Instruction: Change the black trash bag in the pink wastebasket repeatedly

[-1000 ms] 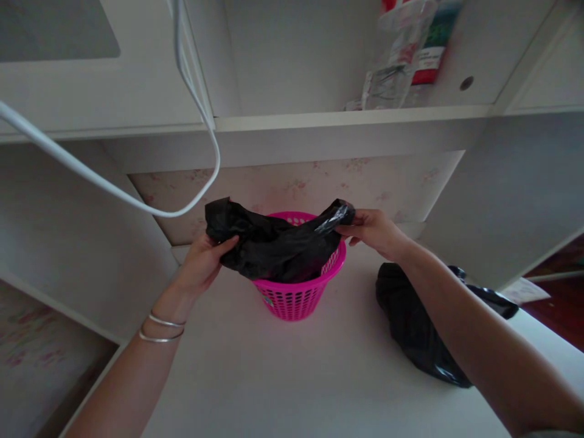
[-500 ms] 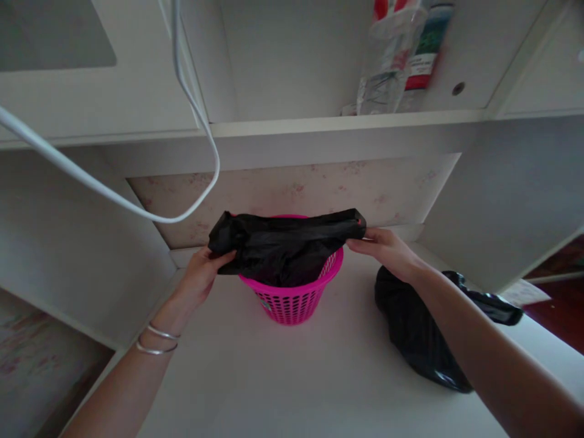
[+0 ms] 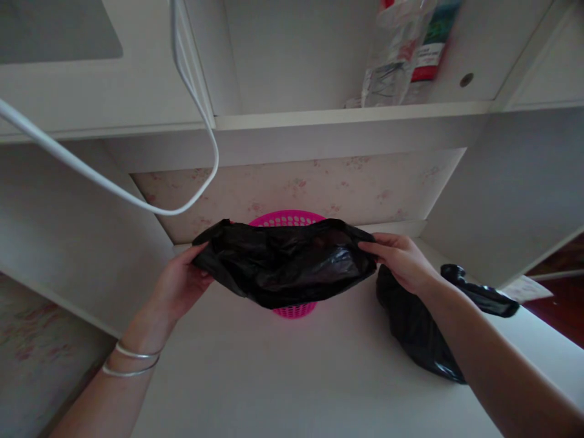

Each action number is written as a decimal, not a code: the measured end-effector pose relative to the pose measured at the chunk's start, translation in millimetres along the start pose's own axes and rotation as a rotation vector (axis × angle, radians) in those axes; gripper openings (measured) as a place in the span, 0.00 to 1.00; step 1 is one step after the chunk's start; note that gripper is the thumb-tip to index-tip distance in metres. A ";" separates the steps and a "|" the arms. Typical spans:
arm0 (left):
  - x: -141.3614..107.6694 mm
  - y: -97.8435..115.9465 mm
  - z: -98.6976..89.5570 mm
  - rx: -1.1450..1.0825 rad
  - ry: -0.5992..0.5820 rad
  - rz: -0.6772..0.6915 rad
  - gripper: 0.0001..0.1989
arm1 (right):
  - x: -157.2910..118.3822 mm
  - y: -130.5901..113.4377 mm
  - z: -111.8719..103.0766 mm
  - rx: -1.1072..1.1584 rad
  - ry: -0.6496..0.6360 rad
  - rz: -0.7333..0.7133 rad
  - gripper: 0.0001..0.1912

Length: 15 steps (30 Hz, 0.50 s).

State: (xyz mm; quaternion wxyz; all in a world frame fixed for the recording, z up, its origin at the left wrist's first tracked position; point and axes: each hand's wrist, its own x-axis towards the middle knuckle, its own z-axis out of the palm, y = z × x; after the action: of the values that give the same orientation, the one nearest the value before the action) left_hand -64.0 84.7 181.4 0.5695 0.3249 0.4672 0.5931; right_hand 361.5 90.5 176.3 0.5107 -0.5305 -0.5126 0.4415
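A black plastic bag (image 3: 292,264) is stretched sideways between both hands, its mouth partly spread open. My left hand (image 3: 182,280) pinches the bag's left end, with two silver bangles at the wrist. At the bag's right end, the thumb and fingers of my right hand (image 3: 396,258) are closed on the edge. A pink perforated basket (image 3: 294,311) stands behind and below the bag, which hides most of it; its back rim and its base show.
On the white surface (image 3: 292,377), a filled black bag (image 3: 417,325) lies under my right forearm. A white cable (image 3: 114,187) loops at the upper left. Clear plastic containers (image 3: 392,67) and a bottle (image 3: 431,55) stand on the shelf above. Side panels flank the nook.
The bag has been pulled wider and its mouth has opened. It now hangs lower, covering the basket's front rim. My left hand has moved left and my right hand slightly right.
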 end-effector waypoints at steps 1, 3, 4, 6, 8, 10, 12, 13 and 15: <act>-0.3 -3.0 -5.1 0.006 -0.021 0.012 0.06 | -3.4 2.9 -2.6 -0.006 -0.026 -0.013 0.14; -1.7 -10.6 -14.1 0.020 -0.042 0.022 0.06 | -8.0 10.2 -7.0 -0.027 -0.066 -0.037 0.15; -2.5 -15.3 -17.3 0.031 -0.051 0.021 0.05 | -8.7 14.7 -8.4 -0.048 -0.071 -0.052 0.16; -2.9 -26.8 -20.1 0.059 -0.065 0.008 0.06 | -6.6 25.6 -9.1 -0.099 -0.047 -0.080 0.18; -1.4 -39.5 -19.3 0.095 -0.074 -0.016 0.10 | -1.0 38.4 -7.4 -0.141 0.003 -0.105 0.21; 2.1 -50.9 -17.2 0.140 -0.080 -0.048 0.12 | 5.9 50.9 -4.3 -0.165 0.060 -0.116 0.24; 6.5 -57.9 -16.3 0.188 -0.083 -0.077 0.12 | 11.7 60.2 -0.6 -0.180 0.111 -0.125 0.23; 8.8 -59.1 -16.8 0.205 -0.083 -0.081 0.13 | 13.4 62.6 1.4 -0.182 0.130 -0.132 0.21; 13.4 -56.7 -19.3 0.209 -0.070 -0.056 0.14 | 14.1 62.3 5.6 -0.170 0.147 -0.141 0.16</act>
State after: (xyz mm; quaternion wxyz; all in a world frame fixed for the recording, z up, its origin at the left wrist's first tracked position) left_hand -62.5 89.5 120.3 0.5649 0.3900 0.5153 0.5131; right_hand 363.0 108.0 114.6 0.5298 -0.5654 -0.5454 0.3196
